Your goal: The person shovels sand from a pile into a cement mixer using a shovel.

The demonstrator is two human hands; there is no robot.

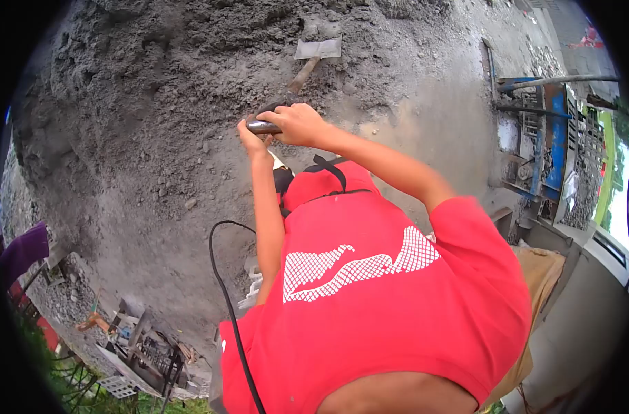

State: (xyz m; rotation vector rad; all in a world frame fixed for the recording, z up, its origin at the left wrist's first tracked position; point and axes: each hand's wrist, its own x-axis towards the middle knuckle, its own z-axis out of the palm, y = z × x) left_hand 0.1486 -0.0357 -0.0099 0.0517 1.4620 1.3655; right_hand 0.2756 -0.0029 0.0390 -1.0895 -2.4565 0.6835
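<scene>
Both my hands are on the dark, shiny grip (pixel 264 127) of a shovel. My left hand (pixel 253 141) is closed around its left end, and my right hand (pixel 299 124) wraps it just to the right, close beside the left. Beyond them the wooden shaft (pixel 303 76) runs up to a flat blade (pixel 319 48), which lies on rough grey material (pixel 183 76). Part of the shaft near my hands is hidden.
A black cable (pixel 224 290) hangs left of my red shirt. Metal frames with blue parts (pixel 554 138) stand at the right. Wooden and metal scraps (pixel 145 345) lie at lower left. Another person's purple sleeve (pixel 26 254) shows at the left edge.
</scene>
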